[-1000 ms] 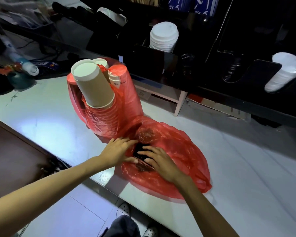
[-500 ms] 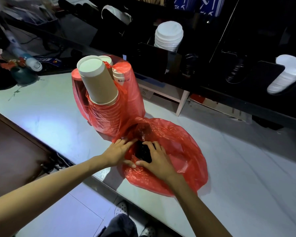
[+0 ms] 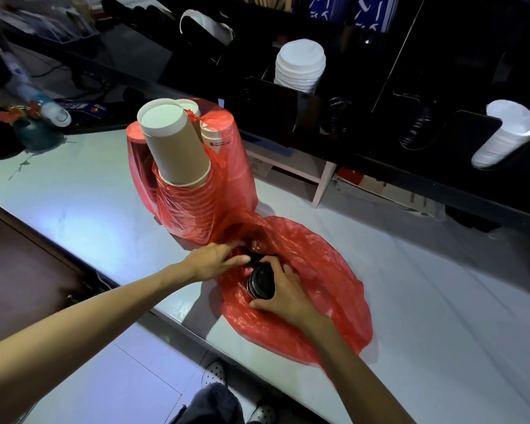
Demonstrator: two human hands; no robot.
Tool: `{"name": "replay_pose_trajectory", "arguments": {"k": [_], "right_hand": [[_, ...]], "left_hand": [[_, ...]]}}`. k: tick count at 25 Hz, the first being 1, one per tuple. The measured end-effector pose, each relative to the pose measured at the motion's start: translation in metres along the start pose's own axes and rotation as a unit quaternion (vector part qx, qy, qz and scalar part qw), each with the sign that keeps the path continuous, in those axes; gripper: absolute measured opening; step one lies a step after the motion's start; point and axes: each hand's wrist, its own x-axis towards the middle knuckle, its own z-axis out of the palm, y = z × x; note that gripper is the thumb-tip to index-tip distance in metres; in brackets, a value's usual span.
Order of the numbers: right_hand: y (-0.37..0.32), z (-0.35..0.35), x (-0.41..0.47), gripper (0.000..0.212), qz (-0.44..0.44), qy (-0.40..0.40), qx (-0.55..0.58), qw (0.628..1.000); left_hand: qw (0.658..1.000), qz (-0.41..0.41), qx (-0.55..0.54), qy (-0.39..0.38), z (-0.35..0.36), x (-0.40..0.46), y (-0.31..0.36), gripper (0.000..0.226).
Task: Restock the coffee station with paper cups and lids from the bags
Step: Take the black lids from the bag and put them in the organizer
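Lids (image 3: 260, 282), black and stacked, sit in the mouth of the near red bag (image 3: 318, 270) on the white counter (image 3: 441, 301). Right hand (image 3: 283, 296) curls round the stack, thumb on its near side, fingers over the far edge. Left hand (image 3: 214, 261) lies just left of it, fingers stretched into the bag's opening, touching the plastic. Farther back, a second red bag (image 3: 227, 179) stands upright, holding stacked paper cups (image 3: 173, 145).
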Motion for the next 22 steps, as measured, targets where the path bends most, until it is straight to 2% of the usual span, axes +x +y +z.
{"name": "replay_pose_trajectory", "arguments": {"k": [2, 4, 6, 8, 10, 15, 18, 22], "right_hand": [[0.002, 0.002, -0.003, 0.086, -0.027, 0.007, -0.001, 1.000], [0.003, 0.004, -0.004, 0.086, -0.044, 0.015, -0.004, 0.999], [0.004, 0.004, -0.004, 0.086, -0.053, 0.019, -0.009, 0.998], [0.004, 0.003, -0.006, 0.089, -0.058, 0.027, -0.020, 0.998], [0.004, 0.002, -0.008, 0.092, -0.060, 0.043, -0.028, 0.997], [0.010, -0.005, -0.014, 0.094, -0.026, 0.074, -0.013, 0.997], [0.014, -0.011, -0.017, 0.091, -0.004, 0.093, -0.007, 0.996], [0.019, -0.012, -0.022, 0.092, -0.028, 0.114, -0.046, 0.992]], "left_hand": [[0.999, 0.000, 0.001, 0.045, -0.006, 0.004, 0.008, 0.061], [0.995, 0.059, -0.012, 0.080, -0.011, 0.009, 0.017, 0.044], [0.990, 0.123, -0.013, 0.067, -0.013, 0.018, 0.021, 0.048], [0.988, 0.154, 0.012, 0.018, -0.009, 0.029, 0.019, 0.052], [0.989, 0.142, 0.029, -0.013, -0.004, 0.036, 0.013, 0.053], [0.995, 0.074, 0.062, -0.009, 0.007, 0.039, 0.001, 0.060], [0.996, 0.070, 0.046, -0.012, 0.009, 0.044, 0.001, 0.063], [0.996, 0.082, 0.029, 0.000, 0.012, 0.051, 0.009, 0.065]]}}
